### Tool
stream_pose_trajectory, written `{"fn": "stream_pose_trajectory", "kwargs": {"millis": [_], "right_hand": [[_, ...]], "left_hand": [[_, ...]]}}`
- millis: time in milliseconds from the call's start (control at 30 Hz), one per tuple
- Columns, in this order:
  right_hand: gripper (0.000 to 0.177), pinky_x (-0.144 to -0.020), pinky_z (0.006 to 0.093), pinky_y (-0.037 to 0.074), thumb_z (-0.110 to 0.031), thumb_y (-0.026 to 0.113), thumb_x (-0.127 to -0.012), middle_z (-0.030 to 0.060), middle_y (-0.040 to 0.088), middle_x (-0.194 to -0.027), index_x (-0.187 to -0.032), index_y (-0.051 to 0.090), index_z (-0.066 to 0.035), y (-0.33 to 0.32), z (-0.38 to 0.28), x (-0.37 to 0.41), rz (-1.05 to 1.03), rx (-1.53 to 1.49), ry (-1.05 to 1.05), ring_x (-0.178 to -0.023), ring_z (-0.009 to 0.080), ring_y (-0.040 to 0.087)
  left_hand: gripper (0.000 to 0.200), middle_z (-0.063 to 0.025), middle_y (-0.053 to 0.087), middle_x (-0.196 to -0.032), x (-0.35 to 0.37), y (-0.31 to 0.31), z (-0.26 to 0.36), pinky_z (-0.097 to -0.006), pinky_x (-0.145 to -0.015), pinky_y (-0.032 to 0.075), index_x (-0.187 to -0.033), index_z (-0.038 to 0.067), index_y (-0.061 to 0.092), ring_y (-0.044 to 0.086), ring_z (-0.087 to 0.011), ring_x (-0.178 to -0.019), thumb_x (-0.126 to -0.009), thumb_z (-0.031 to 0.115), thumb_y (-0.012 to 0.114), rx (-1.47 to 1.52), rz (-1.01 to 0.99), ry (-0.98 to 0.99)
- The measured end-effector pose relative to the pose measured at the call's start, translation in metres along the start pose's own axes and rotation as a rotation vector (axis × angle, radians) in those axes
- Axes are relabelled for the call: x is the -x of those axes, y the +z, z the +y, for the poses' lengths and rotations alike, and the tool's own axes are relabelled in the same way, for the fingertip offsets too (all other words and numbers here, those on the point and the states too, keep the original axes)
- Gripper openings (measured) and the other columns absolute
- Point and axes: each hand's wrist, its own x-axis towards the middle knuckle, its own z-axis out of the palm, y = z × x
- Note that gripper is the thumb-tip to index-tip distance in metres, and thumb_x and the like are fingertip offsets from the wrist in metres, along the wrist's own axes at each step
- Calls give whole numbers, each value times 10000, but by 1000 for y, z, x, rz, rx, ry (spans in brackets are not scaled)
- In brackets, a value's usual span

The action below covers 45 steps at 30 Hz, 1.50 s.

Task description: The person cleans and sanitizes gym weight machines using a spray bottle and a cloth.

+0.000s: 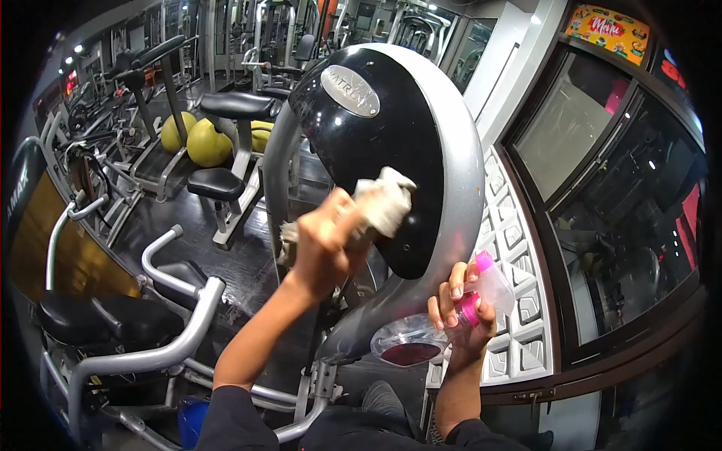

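My left hand (329, 242) grips a crumpled white cloth (385, 201) and presses it against the glossy black panel (383, 143) of a gym machine with a silver rim (466, 173). My right hand (456, 316) holds a clear spray bottle (421, 338) with a pink nozzle (481, 263) and a little dark red liquid at its bottom, just below the silver rim. A silver badge (350, 91) sits near the top of the black panel.
Silver-framed gym machines with black seats (109, 319) stand at the left. Yellow exercise balls (207, 143) lie further back. A white patterned wall panel (519, 248) and dark glass windows (624, 203) run along the right. A blue object (192, 419) sits on the floor.
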Motion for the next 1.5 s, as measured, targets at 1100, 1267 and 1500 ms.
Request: {"fn": "stream_pose_trajectory", "kwargs": {"millis": [1100, 1267, 1500], "right_hand": [[378, -489, 345, 447, -165, 673, -745, 133, 459, -792, -949, 390, -21, 30, 2, -27, -25, 57, 108, -519, 177, 476], [374, -488, 351, 445, -150, 692, -773, 129, 454, -804, -963, 394, -28, 22, 1, -22, -93, -112, 147, -523, 171, 471], [365, -491, 352, 448, -142, 683, -777, 129, 463, -820, -974, 394, -34, 20, 2, -20, -111, -115, 153, -535, 155, 470]], "left_hand": [[277, -245, 644, -850, -119, -11, -138, -472, -701, 473, -886, 14, 622, 613, -445, -865, -869, 289, 595, -292, 141, -455], [343, -229, 659, -1001, -107, -14, -198, -475, -784, 489, -1048, 76, 653, 627, -413, -956, -851, 353, 609, -361, 171, -691], [331, -210, 681, -922, -117, -4, -204, -428, -781, 518, -1126, 143, 675, 660, -385, -887, -817, 260, 653, -295, 341, -549]]}}
